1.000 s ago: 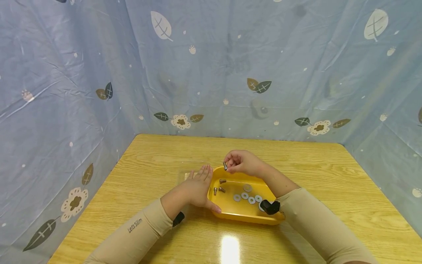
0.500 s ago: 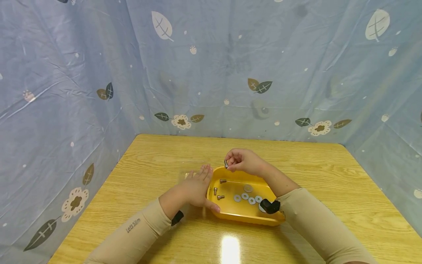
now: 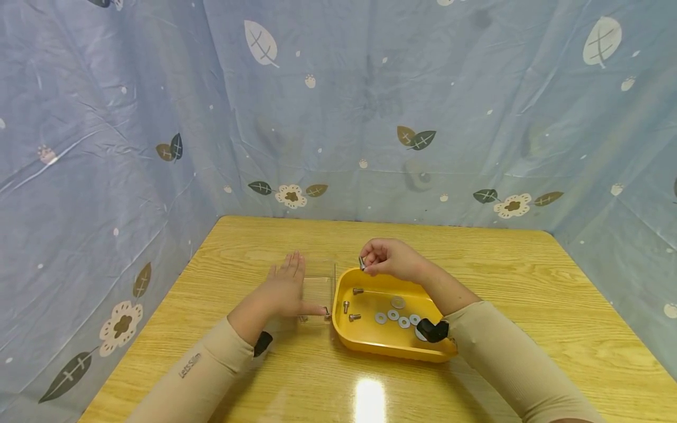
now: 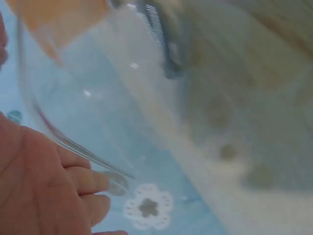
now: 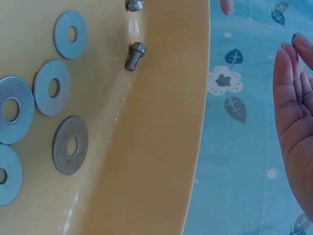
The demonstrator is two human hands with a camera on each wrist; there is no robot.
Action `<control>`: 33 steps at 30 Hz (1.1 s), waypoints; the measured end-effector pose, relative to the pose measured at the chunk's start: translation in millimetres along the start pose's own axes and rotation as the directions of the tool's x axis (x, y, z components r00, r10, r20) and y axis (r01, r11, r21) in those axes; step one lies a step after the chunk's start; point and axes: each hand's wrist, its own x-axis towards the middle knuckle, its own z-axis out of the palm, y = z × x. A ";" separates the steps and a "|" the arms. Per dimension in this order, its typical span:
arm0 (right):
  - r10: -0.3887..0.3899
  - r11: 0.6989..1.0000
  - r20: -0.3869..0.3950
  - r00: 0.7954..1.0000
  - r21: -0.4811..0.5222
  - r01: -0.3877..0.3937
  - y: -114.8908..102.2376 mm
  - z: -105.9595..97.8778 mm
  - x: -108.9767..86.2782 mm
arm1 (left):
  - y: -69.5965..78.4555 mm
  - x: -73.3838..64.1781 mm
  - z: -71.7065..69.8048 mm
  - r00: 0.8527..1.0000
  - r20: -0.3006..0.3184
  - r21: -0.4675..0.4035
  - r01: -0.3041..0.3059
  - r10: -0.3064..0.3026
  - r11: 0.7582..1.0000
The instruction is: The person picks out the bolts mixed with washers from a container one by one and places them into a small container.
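Note:
My right hand (image 3: pixel 388 259) pinches a small metal bolt (image 3: pixel 362 263) between thumb and fingertips, above the back rim of a yellow tray (image 3: pixel 394 351). Inside the tray lie loose bolts (image 3: pixel 346 306) at the left and several flat washers (image 3: pixel 404 321). My left hand (image 3: pixel 282 291) is at the left side of a clear plastic box (image 3: pixel 319 291), fingers straight and thumb stretched rightward across it. Near that thumb, small metal pieces show in the box, and the left wrist view has a threaded bolt (image 4: pixel 155 29) behind clear plastic, partly blurred.
The tray and the clear box stand side by side on a wooden table (image 3: pixel 254 241). Behind and at the sides hangs a blue patterned cloth (image 3: pixel 338 117). The right wrist view shows washers (image 5: pixel 70 145) and a bolt (image 5: pixel 135 56) close up in the tray.
My left hand has moved left, off the tray's left rim, uncovering the clear box. A bolt in the tray has turned and shifted slightly toward the front. My right hand is nearly still.

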 end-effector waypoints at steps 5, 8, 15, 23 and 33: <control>-0.003 1.000 0.004 1.000 -0.001 0.003 -0.6 0.4 0.5 | -12.0 -4.3 5.0 0.998 0.026 -0.032 0.064 -0.063 0.997; -0.008 1.000 0.003 1.000 -0.014 0.008 -1.4 0.8 0.1 | -15.8 -6.2 6.1 0.996 0.029 -0.043 0.083 -0.082 0.996; 0.005 0.999 -0.005 1.000 -0.045 -0.006 -2.8 1.0 1.6 | -19.4 -9.0 5.9 0.995 0.031 -0.019 0.091 -0.091 0.996; -0.029 0.998 0.000 1.000 -0.060 0.029 -10.2 0.8 9.4 | -19.7 -7.5 5.2 0.996 0.048 -0.048 0.083 -0.081 0.995; -0.041 0.987 0.035 0.999 -0.155 0.046 -28.1 11.2 33.4 | -19.5 -5.4 4.8 0.994 0.063 -0.062 0.098 -0.094 0.993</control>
